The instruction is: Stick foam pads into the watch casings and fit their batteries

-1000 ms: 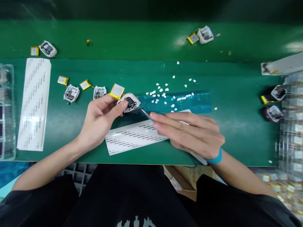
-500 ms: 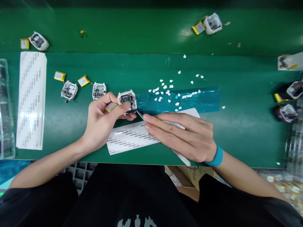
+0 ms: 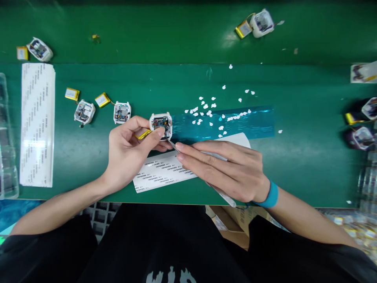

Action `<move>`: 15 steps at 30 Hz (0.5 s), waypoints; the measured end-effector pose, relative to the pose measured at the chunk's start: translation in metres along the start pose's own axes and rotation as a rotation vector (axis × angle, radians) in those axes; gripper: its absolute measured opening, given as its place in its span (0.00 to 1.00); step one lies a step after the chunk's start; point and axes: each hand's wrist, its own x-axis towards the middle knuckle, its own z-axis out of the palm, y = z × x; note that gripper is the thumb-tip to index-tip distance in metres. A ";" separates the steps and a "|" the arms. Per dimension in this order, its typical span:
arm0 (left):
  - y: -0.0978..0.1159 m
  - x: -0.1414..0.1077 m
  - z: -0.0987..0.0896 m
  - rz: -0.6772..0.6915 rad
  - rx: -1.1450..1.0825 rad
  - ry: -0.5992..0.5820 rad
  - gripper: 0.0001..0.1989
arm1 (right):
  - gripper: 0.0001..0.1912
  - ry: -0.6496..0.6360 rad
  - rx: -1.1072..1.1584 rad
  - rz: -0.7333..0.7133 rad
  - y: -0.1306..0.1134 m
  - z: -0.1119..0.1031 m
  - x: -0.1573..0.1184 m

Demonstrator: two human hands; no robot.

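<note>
My left hand (image 3: 129,149) is closed round a white smartwatch case (image 3: 161,117), its open side up and a circuit board showing. The thumb presses on the board, and a yellow battery (image 3: 143,134) sticks out beside the fingers. My right hand (image 3: 229,169) grips tweezers (image 3: 173,145) between thumb and fingers. Their tip reaches the lower edge of the case; whether it pinches anything is too small to tell. Under both hands lies a white printed sheet (image 3: 159,173). A blue film strip (image 3: 191,131) extends right from the case, with small white round stickers (image 3: 205,106) on and above it.
Two more open watch cases (image 3: 85,112) with batteries lie left of my left hand. A stack of printed sheets (image 3: 37,125) and a clear tray (image 3: 7,157) stand farther left. Another watch case (image 3: 262,23) sits at the back; dark ones (image 3: 361,137) lie at the right edge.
My left hand has shifted the watch case slightly right and turned it a little. The tweezers' tip has moved from beside the case onto its lower edge. The view has shifted slightly.
</note>
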 end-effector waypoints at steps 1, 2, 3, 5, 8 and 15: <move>0.000 -0.001 0.000 0.015 0.016 -0.001 0.08 | 0.10 -0.008 0.011 0.009 0.000 0.000 -0.001; 0.000 -0.001 0.001 0.027 0.031 -0.004 0.08 | 0.10 -0.011 0.027 0.016 0.001 -0.001 -0.001; 0.000 -0.001 0.001 0.038 0.043 -0.009 0.08 | 0.10 -0.008 0.043 0.024 0.001 -0.001 -0.002; 0.001 -0.002 0.001 0.057 0.054 -0.016 0.09 | 0.11 0.006 0.069 0.035 0.002 -0.002 -0.003; 0.002 -0.002 0.001 0.076 0.062 -0.012 0.07 | 0.13 0.013 0.092 0.055 0.002 -0.003 -0.004; 0.002 0.000 0.000 0.046 0.048 -0.027 0.09 | 0.17 0.071 0.140 0.119 0.003 0.002 -0.007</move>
